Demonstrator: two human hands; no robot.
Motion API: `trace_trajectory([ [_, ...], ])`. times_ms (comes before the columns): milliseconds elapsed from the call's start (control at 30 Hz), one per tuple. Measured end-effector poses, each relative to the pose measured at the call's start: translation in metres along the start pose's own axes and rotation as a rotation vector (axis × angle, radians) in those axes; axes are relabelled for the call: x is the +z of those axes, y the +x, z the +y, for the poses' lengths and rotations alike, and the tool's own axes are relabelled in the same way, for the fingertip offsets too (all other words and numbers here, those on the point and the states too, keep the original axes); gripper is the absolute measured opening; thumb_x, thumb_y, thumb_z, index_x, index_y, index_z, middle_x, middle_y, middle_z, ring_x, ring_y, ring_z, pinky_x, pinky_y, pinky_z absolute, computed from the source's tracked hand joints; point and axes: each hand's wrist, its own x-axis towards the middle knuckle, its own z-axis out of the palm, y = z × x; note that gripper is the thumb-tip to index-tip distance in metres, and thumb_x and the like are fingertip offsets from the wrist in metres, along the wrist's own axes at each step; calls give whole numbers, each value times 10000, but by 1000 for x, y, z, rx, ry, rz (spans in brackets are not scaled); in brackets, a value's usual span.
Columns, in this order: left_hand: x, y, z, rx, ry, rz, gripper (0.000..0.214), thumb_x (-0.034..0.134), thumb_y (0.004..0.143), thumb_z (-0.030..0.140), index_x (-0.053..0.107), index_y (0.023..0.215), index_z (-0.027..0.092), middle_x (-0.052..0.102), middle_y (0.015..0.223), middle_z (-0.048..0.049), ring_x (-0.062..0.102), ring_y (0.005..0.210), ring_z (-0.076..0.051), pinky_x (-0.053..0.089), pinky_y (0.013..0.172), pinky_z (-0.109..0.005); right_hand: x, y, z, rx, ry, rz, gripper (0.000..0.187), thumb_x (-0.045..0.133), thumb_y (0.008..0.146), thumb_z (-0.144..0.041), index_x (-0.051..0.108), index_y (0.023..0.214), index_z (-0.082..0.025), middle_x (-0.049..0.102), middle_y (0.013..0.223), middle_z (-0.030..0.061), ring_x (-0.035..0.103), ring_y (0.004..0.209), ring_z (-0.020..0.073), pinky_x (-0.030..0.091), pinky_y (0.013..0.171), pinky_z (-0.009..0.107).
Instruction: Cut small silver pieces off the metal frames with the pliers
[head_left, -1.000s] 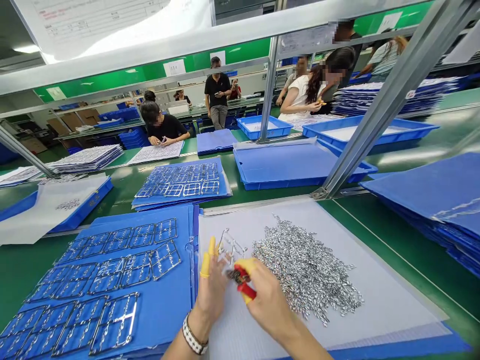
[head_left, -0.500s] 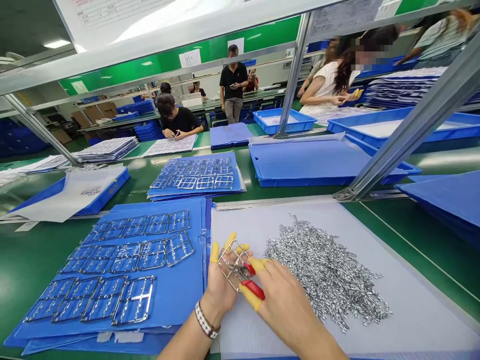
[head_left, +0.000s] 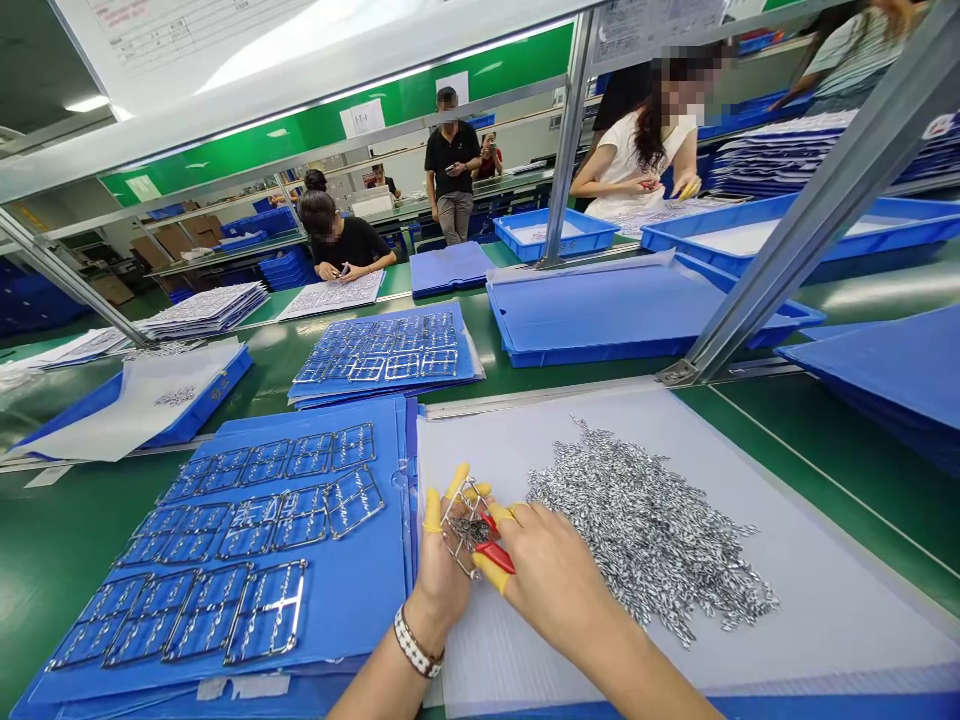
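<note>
View: head, looking down at the table.
Left grip: narrow, yellow finger cots curled around a plated metal frame, which sits against the palm above a pale corrugated sheet.
Right grip: closed on red-handled cutters (tips hidden by the frame).
Handling: the frame looks light and stiff but thin, so it is probably best held by its outer rail.
Materials: a heap of small, shiny, twisted metal pieces lies just beside the hands; more frames rest on a blue plastic folder.
</note>
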Motion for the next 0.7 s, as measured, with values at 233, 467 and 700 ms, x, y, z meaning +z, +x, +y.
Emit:
trace_trajectory([
  [233,2,0,0,-18,8,-2,580,463,857,567,532,1307,206,675,1064,-99,610,957,-233,425,932,-389,0,-1,1,-14,-13,1,470,579,833,-374,572,1244,-147,676,967,104,590,927,274,432,793,391],
  [467,0,0,0,-11,22,4,584,469,847,577,559,1279,194,684,1042,-101,612,972,-252,428,925,-398,-1,0,-1,-4,-5,-17,473,585,827,-372,569,1240,-143,676,984,115,593,938,278,429,797,388],
  [700,-3,1,-1,-16,58,14,591,451,852,589,551,1286,200,677,1076,-100,604,993,-244,418,923,-375,-3,0,-4,-14,-41,-2,236,567,832,-269,650,1033,-177,672,898,87,610,848,250,426,735,357],
])
